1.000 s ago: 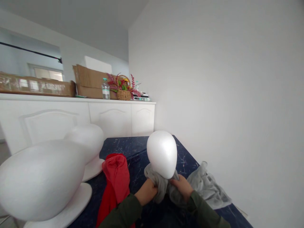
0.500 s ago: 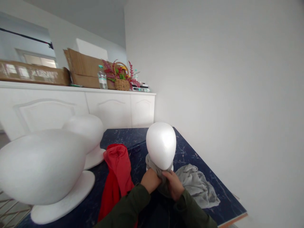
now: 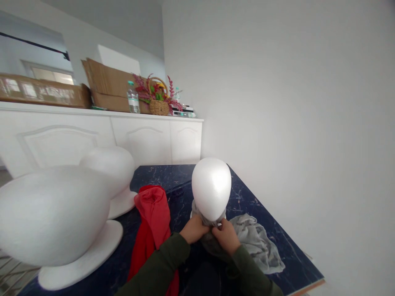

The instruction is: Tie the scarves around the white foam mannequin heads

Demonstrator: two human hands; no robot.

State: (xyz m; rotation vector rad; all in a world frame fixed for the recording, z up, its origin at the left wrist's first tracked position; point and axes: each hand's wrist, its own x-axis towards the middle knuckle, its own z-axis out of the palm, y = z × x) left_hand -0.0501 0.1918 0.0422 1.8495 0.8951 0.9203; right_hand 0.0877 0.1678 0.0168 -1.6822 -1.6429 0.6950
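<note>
At the left of the frame, the big foam head [image 3: 52,213] and the second foam head [image 3: 108,168] on their round stands block the way. A hand can pass over the dark surface [image 3: 160,176] at upper middle, behind the red cloth [image 3: 151,218]. At right, the white wall [image 3: 293,123] stops passage beyond the grey cloth [image 3: 257,242].

A navy marble-look table [image 3: 160,176] bears two foam heads [image 3: 52,216], red cloth [image 3: 151,218] and grey cloth [image 3: 256,242].

Middle of surface [image 3: 160,174]: foam head [image 3: 211,189]
Right of it: cloth [image 3: 256,242]
Left of it: other cloth [image 3: 151,213], big foam head [image 3: 52,213], small foam head [image 3: 106,164] behind
Behind surface: cabinet [image 3: 145,139]
On cabinet: bottle [image 3: 133,98], basket [image 3: 159,107], cardboard box [image 3: 114,88]
</note>
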